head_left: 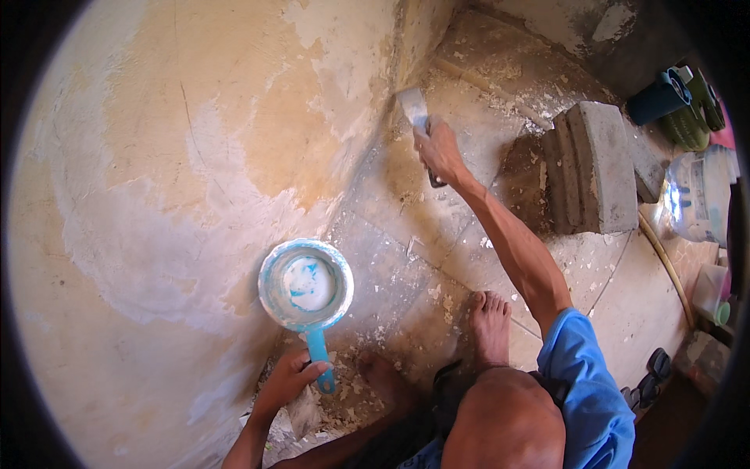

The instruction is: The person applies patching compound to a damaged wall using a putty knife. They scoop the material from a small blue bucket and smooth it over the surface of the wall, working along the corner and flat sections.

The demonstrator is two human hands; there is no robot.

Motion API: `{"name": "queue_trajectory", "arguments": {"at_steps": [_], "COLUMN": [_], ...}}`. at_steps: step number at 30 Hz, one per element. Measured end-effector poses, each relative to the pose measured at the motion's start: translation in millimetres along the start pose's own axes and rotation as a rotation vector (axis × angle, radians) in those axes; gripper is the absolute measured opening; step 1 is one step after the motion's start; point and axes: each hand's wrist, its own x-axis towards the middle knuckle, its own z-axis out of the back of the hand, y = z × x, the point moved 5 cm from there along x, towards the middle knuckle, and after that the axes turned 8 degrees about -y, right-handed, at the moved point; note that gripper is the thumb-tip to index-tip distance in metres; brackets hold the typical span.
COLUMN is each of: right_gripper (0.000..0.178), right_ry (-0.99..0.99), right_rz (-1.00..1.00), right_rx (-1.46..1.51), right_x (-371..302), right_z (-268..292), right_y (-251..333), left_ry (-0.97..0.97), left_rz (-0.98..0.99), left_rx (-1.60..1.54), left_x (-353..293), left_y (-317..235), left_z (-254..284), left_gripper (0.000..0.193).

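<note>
My left hand [291,381] is closed round the blue handle of a dipper [307,285], held beside the wall. White paste coats the inside and rim of its round bowl, with blue showing through in places. My right hand [441,151] reaches far forward, wrapped round the dark handle of a putty knife [413,108]. Its broad metal blade points toward the foot of the wall [234,117]; whether it touches the wall I cannot tell. White smoothed patches lie over the wall's yellowish, peeling surface.
Paint flakes litter the tiled floor [406,258] round my bare feet. Grey concrete blocks [598,168] stand right of my right arm. Beyond them are a blue container [660,98], a green container [687,125] and a clear plastic bottle [699,195]. A thin hose or rod [668,262] lies at the right.
</note>
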Motion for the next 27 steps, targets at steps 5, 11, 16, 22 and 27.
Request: {"name": "queue_trajectory", "arguments": {"at_steps": [5,11,16,22,27], "right_gripper": [0.034,0.035,0.038,0.032,0.031], "right_ry": [-0.162,0.031,-0.115,-0.001,-0.012], "right_rz": [0.249,-0.012,0.031,0.201,0.017], "right_rx": [-0.047,-0.074,0.096,-0.223,0.070], "right_x": [33,-6,6,1,-6], "right_z": [13,-21,5,-22,-13], "right_y": [27,-36,32,-37,-3], "left_ry": [-0.042,-0.122,-0.119,-0.086,-0.043], "left_rz": [0.029,0.035,0.060,0.016,0.043], "left_rx": [-0.188,-0.194,-0.202,-0.219,-0.147], "left_x": [-12,0,6,13,5], "left_y": [-3,29,47,36,36], "left_z": [-2,-6,-9,-13,-15], "left_gripper": [0.028,0.024,0.024,0.024,0.022]}}
